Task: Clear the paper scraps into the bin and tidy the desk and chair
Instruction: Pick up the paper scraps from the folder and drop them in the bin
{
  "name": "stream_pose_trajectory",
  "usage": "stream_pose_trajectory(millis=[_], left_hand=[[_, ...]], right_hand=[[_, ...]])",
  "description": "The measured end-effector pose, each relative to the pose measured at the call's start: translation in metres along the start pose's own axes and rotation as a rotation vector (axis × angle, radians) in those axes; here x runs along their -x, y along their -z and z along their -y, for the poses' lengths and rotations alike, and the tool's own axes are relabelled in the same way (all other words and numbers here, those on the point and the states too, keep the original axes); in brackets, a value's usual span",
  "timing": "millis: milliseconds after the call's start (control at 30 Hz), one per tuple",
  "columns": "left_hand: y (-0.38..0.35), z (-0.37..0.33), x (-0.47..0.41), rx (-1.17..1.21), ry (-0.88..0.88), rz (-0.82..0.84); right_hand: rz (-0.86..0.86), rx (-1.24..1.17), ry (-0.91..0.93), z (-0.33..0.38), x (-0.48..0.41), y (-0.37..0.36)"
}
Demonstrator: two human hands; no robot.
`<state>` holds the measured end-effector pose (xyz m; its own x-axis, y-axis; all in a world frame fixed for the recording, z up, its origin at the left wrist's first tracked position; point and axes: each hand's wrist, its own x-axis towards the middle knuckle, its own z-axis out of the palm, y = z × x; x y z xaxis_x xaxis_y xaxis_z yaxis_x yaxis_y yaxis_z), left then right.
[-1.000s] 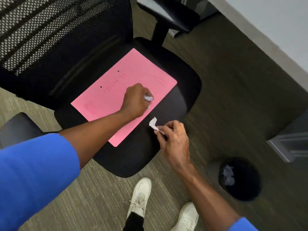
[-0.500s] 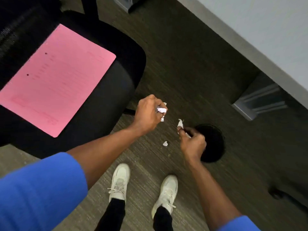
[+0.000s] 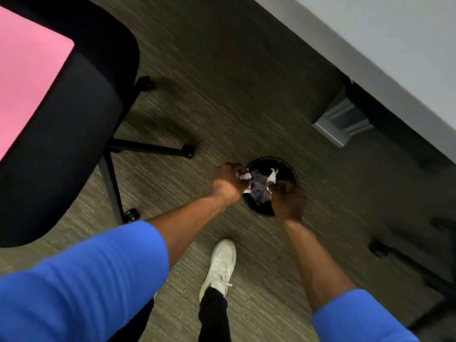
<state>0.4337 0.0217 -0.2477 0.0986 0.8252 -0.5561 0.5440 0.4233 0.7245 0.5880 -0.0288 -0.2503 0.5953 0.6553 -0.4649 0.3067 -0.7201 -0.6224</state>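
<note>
A round black bin [image 3: 287, 166] stands on the carpet at centre, with crumpled paper [image 3: 259, 187] inside it. My left hand [image 3: 228, 180] hovers at the bin's left rim, closed on a crumpled white scrap [image 3: 243, 176]. Over the right side of the bin, my right hand [image 3: 288, 201] pinches a small white scrap [image 3: 272, 175]. The black office chair [image 3: 81, 114] fills the left, and a pink folder [image 3: 27, 77] lies on its seat.
The grey desk top [image 3: 394, 45] runs along the upper right, with a metal desk foot [image 3: 341, 122] below it. Chair legs and castors [image 3: 187, 150] spread left of the bin. Another chair base [image 3: 380, 249] is at the right. My white shoe [image 3: 220, 264] stands below the bin.
Both hands moved with their scraps from the chair seat across the floor to over the bin. The view swung right, so the chair and folder slid to the left edge.
</note>
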Motion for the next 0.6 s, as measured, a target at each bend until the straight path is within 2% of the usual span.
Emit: stream_pose_trajectory(millis=[133, 233, 367, 467, 600], left_hand=[[-0.035, -0.001, -0.005, -0.023, 0.102, 0.015], [-0.057, 0.002, -0.007, 0.044, 0.165, 0.061], [-0.071, 0.003, -0.004, 0.125, 0.199, 0.056], [-0.079, 0.002, -0.001, 0.287, 0.234, 0.102], [-0.077, 0.002, 0.008, 0.445, 0.282, 0.176]], right_hand=[[0.021, 0.101, -0.022, -0.017, -0.022, 0.008], [0.023, 0.176, -0.023, -0.032, -0.032, 0.013], [0.088, 0.102, -0.129, -0.041, -0.044, 0.014], [0.060, 0.051, -0.150, -0.045, -0.047, 0.014], [0.024, 0.099, -0.078, -0.052, -0.042, 0.015]])
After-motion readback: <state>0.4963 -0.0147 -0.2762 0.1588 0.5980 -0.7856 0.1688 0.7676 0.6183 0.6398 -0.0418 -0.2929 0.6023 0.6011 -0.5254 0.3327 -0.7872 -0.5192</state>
